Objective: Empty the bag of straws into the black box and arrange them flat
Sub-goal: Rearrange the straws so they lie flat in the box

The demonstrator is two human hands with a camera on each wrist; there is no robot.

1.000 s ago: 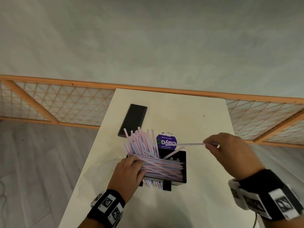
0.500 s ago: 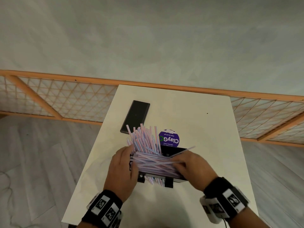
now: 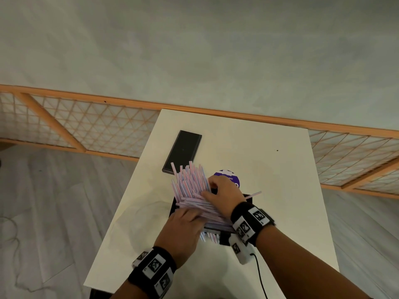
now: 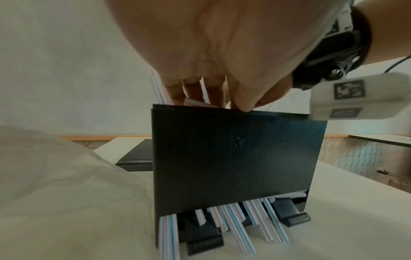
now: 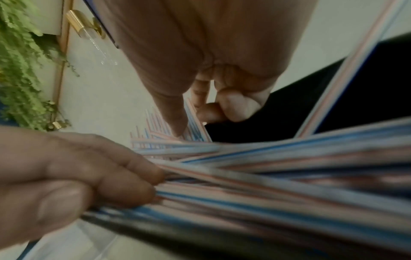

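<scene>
The black box stands on the white table's near middle, mostly covered. Pink-and-blue striped straws fan upright at its far left corner, and more lie flat across it. One straw pokes out to the right. My left hand grips the box's left wall, fingers curled on the straw ends. My right hand reaches across the box and holds upright straws between thumb and curled fingers. Several straw ends stick out under the box's near wall.
A flat black rectangular object lies on the table beyond the box. A round purple label sits behind my right hand. The clear plastic bag lies crumpled left of the box. A wooden lattice rail runs behind the table.
My right hand brought a single straw from the right into the box, then moved across to the upright straws at the far left. My left hand stayed at the box's left wall.
</scene>
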